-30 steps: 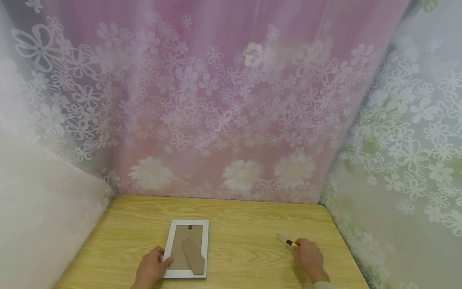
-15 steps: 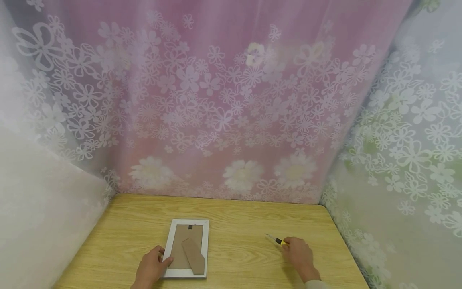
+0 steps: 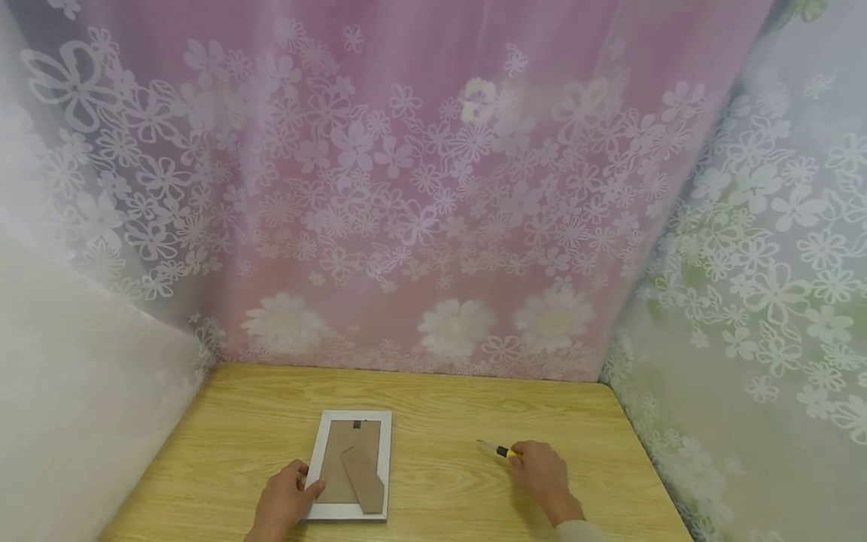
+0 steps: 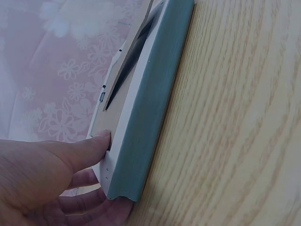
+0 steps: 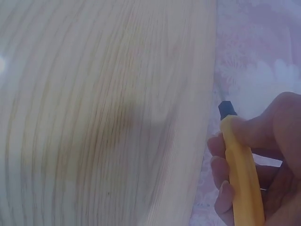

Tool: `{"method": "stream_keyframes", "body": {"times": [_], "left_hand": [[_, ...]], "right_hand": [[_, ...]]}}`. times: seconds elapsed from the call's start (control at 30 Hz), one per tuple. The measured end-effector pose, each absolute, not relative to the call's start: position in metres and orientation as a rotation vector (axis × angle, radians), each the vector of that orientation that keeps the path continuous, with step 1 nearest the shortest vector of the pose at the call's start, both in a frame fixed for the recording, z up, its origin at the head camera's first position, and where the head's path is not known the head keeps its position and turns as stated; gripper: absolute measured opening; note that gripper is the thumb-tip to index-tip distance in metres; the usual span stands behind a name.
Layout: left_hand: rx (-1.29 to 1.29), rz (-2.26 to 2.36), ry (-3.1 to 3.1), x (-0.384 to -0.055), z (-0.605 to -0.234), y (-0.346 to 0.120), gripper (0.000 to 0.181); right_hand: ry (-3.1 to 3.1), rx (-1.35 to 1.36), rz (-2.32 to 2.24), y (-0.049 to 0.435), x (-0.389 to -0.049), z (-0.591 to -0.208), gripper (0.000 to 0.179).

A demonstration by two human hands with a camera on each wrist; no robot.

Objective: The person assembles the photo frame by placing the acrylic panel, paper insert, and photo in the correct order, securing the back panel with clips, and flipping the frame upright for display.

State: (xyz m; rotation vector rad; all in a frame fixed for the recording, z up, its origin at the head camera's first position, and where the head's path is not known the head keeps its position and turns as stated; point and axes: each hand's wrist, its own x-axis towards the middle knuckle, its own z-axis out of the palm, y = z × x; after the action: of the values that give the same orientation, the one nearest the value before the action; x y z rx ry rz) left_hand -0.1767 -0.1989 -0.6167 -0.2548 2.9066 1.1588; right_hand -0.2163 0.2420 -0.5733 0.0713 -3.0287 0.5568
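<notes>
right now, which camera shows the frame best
The head view: it shows the frame from behind, nearly whole, stand included. The left wrist view brings its blue-green side close, but slants the back and cuts off one end; the right wrist view shows none of it.

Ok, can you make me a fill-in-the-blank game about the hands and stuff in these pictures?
1. The left hand grips a picture frame that lies with its ____ facing up, showing its stand.
2. The right hand holds a screwdriver whose handle is coloured ____.
3. Behind the table, the pink curtain is printed with pale ____.
4. The screwdriver and the picture frame are ____ (touching or apart).

Missing words: back; yellow; flowers; apart.
</notes>
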Motion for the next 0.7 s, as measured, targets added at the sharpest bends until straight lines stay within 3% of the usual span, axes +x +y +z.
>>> {"method": "stream_keyframes", "body": {"times": [0.7], "left_hand": [[-0.252,1.174,2.915,-0.177,-0.618,-0.2,0.034]], "right_hand": [[-2.934,0.363,0.496,0.203,-0.223,-0.574,0.011]]}}
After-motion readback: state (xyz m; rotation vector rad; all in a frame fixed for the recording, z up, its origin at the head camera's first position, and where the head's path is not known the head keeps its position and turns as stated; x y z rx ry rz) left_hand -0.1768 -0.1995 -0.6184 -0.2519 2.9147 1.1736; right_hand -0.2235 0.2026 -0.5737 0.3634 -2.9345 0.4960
